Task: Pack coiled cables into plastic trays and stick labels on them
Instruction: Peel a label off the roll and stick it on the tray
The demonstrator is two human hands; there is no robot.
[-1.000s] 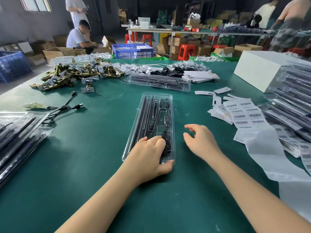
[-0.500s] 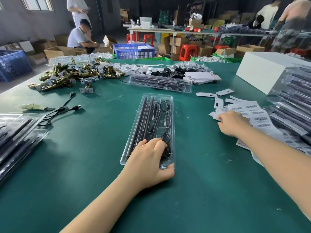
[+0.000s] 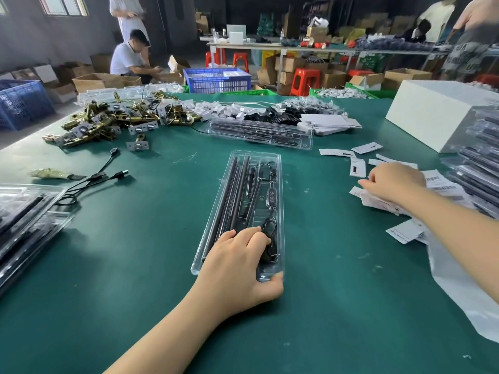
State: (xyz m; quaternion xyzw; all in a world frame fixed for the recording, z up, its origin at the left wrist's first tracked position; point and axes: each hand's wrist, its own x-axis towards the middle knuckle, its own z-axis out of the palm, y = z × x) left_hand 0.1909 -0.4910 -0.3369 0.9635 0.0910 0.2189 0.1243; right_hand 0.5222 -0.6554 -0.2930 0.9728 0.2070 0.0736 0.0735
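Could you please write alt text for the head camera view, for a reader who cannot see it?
A person's left hand holds down the near end of a clear plastic tray of black rods and cable on a green table, while the right hand reaches into a pile of barcode labels to the right.

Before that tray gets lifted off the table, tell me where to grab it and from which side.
Grip the clear tray across its near short end, coming from the person's side. It lies lengthwise away, so that end is closest; the left hand already rests there, thumb at its bare right corner. Its flat rim looks easy to pinch.
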